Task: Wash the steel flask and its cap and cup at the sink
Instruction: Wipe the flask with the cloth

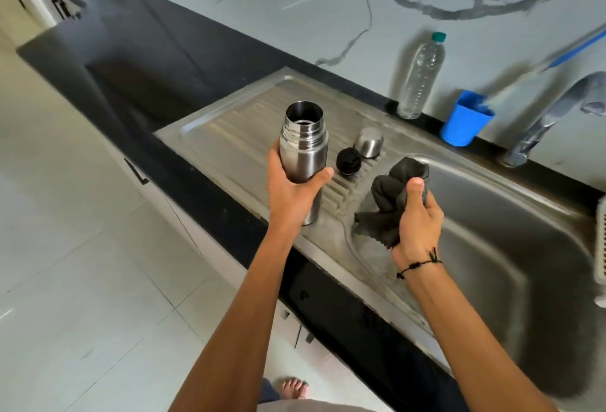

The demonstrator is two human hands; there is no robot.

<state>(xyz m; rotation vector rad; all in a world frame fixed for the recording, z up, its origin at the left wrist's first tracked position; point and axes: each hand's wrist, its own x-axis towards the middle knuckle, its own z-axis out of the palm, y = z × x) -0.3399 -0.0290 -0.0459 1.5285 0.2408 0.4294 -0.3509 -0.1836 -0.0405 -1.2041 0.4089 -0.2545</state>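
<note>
Flask (303, 146) upright over drainboard edge (249, 205)

A clear plastic bottle (421, 79) with a green cap is stood against the marble wall at one o'clock; a blue cup (465, 123) is set just beside it.

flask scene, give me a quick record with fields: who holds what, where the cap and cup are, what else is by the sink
left hand: grips flask, upright, open, over the drainboard
right hand: holds dark cloth at the basin's edge
cap: black, on drainboard
cup: steel, upside down, on drainboard behind the cap
basin: water level not clear
tap: no water seen running
behind sink: plastic bottle, blue holder
</note>
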